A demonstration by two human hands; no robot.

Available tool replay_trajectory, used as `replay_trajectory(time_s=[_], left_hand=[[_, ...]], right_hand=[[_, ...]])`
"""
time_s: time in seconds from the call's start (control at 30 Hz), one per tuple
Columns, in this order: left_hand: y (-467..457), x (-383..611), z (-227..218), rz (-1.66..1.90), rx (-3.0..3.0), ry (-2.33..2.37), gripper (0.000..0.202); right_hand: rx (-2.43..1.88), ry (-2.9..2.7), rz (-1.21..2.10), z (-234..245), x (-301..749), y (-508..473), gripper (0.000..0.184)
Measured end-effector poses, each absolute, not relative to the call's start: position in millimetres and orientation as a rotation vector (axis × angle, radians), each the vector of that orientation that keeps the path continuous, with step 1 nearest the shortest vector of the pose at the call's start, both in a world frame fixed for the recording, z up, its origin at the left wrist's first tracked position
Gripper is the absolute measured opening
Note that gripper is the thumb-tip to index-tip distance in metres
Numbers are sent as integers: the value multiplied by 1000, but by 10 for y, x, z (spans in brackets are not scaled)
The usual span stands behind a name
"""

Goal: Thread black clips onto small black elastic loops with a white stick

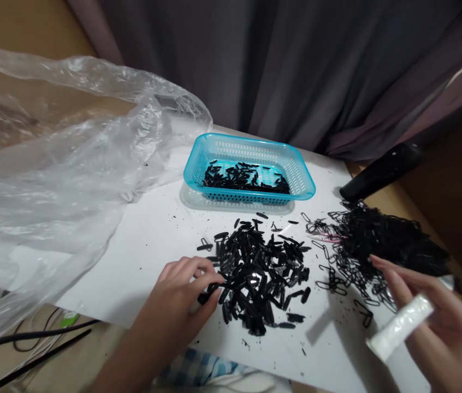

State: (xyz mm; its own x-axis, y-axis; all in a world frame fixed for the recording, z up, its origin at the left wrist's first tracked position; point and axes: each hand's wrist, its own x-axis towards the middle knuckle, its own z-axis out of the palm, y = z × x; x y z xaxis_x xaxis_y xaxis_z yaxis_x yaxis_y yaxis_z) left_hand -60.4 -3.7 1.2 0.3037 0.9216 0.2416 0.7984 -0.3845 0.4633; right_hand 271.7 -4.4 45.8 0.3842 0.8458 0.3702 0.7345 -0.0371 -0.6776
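My left hand (188, 297) is closed in a pinch on a small black oblong piece (208, 293) at the left edge of a loose pile of similar black pieces (255, 273). The thumb and forefinger partly cover it. At the right, my right hand (431, 311) is closed around a flat white strip (401, 327), perhaps a wrapped handle. One end sticks out toward the lower left, and a silvery bit shows behind the fingers. Its index fingertip is over a tangled heap of thin black loops (378, 240); whether it touches them I cannot tell.
Behind the pile, a blue plastic basket (251, 144) holds more black pieces. Clear plastic sheeting (71, 164) covers the left side of the white tabletop (128, 273). A black cylinder (378, 172) leans at the back right. Dark curtains (255, 65) hang behind; cables (34, 334) run lower left.
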Motion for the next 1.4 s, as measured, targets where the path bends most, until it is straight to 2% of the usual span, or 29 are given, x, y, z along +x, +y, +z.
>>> replay_trajectory(time_s=[0.17,0.43,0.7,0.93,1.23,1.4], left_hand=[[-41,-563,46,690,2289,1601,10],[-64,-566,56,751,2222,1629,10],[-49,-496,123,868,2251,1661,7],[-67,-448,197,1088,2184,1616,13],[-82,-489,202,1202,2004,1681,15],[-102,-533,199,1080,1969,1599,15]], right_hand=[[-1798,-1433,294,505,2517,-159,26],[-1506,-1688,489,329,2348,-240,11],[-1398,-1756,715,297,2064,-286,12],[-1322,-1678,673,293,2049,-312,16],[-1069,-2398,658,274,1811,-292,10],[-1132,-2317,541,182,1857,-298,10]])
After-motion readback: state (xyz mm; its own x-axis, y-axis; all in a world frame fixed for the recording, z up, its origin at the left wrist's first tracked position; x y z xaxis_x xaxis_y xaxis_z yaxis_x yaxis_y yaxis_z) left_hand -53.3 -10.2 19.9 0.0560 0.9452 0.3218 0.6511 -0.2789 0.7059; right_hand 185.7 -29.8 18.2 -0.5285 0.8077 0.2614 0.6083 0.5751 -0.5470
